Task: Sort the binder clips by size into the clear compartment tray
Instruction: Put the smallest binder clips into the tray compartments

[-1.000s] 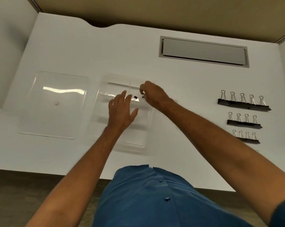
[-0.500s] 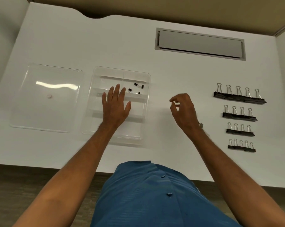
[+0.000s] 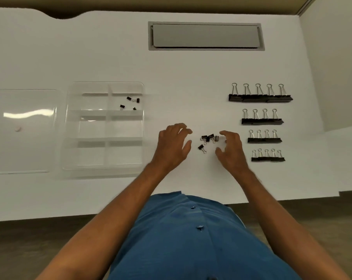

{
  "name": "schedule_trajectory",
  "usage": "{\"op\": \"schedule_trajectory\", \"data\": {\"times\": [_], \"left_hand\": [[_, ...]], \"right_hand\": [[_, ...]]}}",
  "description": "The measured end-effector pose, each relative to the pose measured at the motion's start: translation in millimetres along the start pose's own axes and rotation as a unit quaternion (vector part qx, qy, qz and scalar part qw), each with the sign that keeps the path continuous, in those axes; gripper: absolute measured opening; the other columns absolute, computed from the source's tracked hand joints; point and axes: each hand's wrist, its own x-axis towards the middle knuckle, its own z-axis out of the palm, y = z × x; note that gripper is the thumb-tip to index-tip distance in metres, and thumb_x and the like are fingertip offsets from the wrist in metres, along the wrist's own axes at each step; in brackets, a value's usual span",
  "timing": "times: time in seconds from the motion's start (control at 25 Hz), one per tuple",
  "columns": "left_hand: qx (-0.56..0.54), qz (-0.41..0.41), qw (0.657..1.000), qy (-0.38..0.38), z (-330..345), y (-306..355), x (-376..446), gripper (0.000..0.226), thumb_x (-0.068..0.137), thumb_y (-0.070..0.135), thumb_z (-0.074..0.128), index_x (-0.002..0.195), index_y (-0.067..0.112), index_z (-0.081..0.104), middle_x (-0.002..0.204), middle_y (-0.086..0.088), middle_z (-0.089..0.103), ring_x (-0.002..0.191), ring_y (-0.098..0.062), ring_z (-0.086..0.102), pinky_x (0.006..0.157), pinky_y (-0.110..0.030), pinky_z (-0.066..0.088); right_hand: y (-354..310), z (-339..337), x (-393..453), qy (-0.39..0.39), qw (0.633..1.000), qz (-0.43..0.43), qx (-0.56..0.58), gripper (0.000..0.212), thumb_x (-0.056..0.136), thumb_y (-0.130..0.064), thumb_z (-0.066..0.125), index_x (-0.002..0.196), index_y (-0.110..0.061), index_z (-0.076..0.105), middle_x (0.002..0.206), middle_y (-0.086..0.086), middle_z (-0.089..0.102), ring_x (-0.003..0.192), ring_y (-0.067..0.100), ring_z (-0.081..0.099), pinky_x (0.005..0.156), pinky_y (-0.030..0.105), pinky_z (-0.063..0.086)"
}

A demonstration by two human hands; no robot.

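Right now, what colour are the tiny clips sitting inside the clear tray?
Black, with thin silvery wire handles. The tiny clips show in the head view, in the clear tray.

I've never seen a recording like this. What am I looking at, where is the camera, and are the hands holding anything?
There is no machine: a person works with bare hands, and the one camera sits on their head, looking down past a blue shirt at a white table. The left hand and right hand hover with curled fingers on either side of a small loose pile of binder clips; neither holds anything. At left lies a clear compartment tray with a few tiny clips in its far right compartment, and beside it a clear lid. At right, four rows of larger clips stand lined up by size.
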Motion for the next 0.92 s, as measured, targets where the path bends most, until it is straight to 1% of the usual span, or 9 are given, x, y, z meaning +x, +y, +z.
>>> {"op": "schedule_trajectory", "data": {"times": [0.12, 0.16, 0.24, 0.32, 0.4, 0.52, 0.6, 0.72, 0.92], "left_hand": [[-0.031, -0.028, 0.990, -0.133, 32, 24, 10, 0.054, 0.094, 0.032, 0.062, 0.143, 0.020, 0.043, 0.141, -0.004, 0.041, 0.120, -0.024, 0.049, 0.097, -0.041, 0.047], [-0.040, -0.051, 0.985, -0.159, 41, 30, 15, 0.060, 0.094, 0.031, 0.064, 0.147, 0.020, 0.038, 0.142, -0.006, 0.039, 0.120, -0.025, 0.049, 0.097, -0.040, 0.049], [-0.038, -0.079, 0.980, -0.180, 55, 35, 24, 0.067, 0.092, 0.026, 0.068, 0.150, 0.020, 0.034, 0.138, -0.009, 0.039, 0.116, -0.026, 0.052, 0.094, -0.039, 0.051], [-0.038, -0.095, 0.979, -0.176, 63, 37, 31, 0.067, 0.090, 0.020, 0.070, 0.148, 0.018, 0.036, 0.131, -0.010, 0.040, 0.108, -0.026, 0.055, 0.091, -0.039, 0.053], [-0.051, -0.112, 0.980, -0.157, 67, 38, 36, 0.056, 0.090, 0.016, 0.069, 0.141, 0.017, 0.046, 0.122, -0.008, 0.043, 0.098, -0.023, 0.057, 0.086, -0.038, 0.054], [-0.059, -0.146, 0.979, -0.127, 68, 38, 38, 0.034, 0.091, 0.017, 0.068, 0.124, 0.015, 0.058, 0.114, -0.005, 0.046, 0.088, -0.019, 0.057, 0.079, -0.032, 0.052], [-0.065, -0.175, 0.976, -0.109, 71, 40, 38, 0.026, 0.090, 0.020, 0.069, 0.115, 0.016, 0.060, 0.111, -0.003, 0.048, 0.087, -0.018, 0.059, 0.075, -0.027, 0.049], [-0.075, -0.199, 0.974, -0.082, 75, 43, 37, 0.021, 0.090, 0.021, 0.069, 0.108, 0.016, 0.060, 0.110, -0.003, 0.050, 0.087, -0.018, 0.059, 0.074, -0.029, 0.050], [-0.046, -0.225, 0.972, -0.054, 79, 51, 38, 0.012, 0.087, 0.015, 0.065, 0.095, 0.013, 0.056, 0.103, -0.003, 0.051, 0.077, -0.021, 0.054, 0.066, -0.033, 0.046]], "right_hand": [[7, -8, 3, -0.072, 0.996, -0.040, -0.035, 0.073, 0.085, -0.016, 0.073, 0.149, -0.021, 0.038, 0.146, 0.004, 0.038, 0.131, 0.024, 0.040, 0.106, 0.033, 0.038], [8, -11, 6, -0.085, 0.994, -0.058, -0.048, 0.074, 0.087, -0.018, 0.072, 0.152, -0.020, 0.036, 0.148, 0.006, 0.037, 0.133, 0.024, 0.037, 0.105, 0.030, 0.035], [5, -12, 13, -0.096, 0.989, -0.090, -0.064, 0.072, 0.090, -0.021, 0.070, 0.153, -0.019, 0.035, 0.146, 0.008, 0.039, 0.131, 0.025, 0.037, 0.101, 0.031, 0.037], [2, -12, 19, -0.102, 0.986, -0.117, -0.068, 0.066, 0.093, -0.019, 0.068, 0.152, -0.018, 0.039, 0.142, 0.009, 0.041, 0.126, 0.026, 0.040, 0.098, 0.034, 0.044], [1, -9, 27, -0.113, 0.983, -0.133, -0.057, 0.058, 0.093, -0.016, 0.068, 0.147, -0.018, 0.047, 0.137, 0.009, 0.043, 0.123, 0.025, 0.043, 0.096, 0.033, 0.046], [0, -3, 35, -0.117, 0.983, -0.143, -0.018, 0.039, 0.092, -0.012, 0.069, 0.130, -0.016, 0.061, 0.123, 0.006, 0.048, 0.111, 0.022, 0.050, 0.089, 0.026, 0.044], [2, -3, 41, -0.120, 0.982, -0.145, -0.004, 0.024, 0.091, -0.014, 0.070, 0.115, -0.016, 0.067, 0.113, 0.004, 0.051, 0.101, 0.019, 0.054, 0.083, 0.027, 0.047], [6, -8, 47, -0.133, 0.979, -0.154, -0.001, 0.011, 0.090, -0.015, 0.069, 0.100, -0.016, 0.064, 0.102, 0.002, 0.052, 0.090, 0.018, 0.054, 0.078, 0.036, 0.052], [6, -11, 51, -0.138, 0.977, -0.163, -0.012, 0.015, 0.083, -0.005, 0.063, 0.092, -0.013, 0.053, 0.095, 0.003, 0.049, 0.079, 0.021, 0.049, 0.069, 0.041, 0.049]]}}
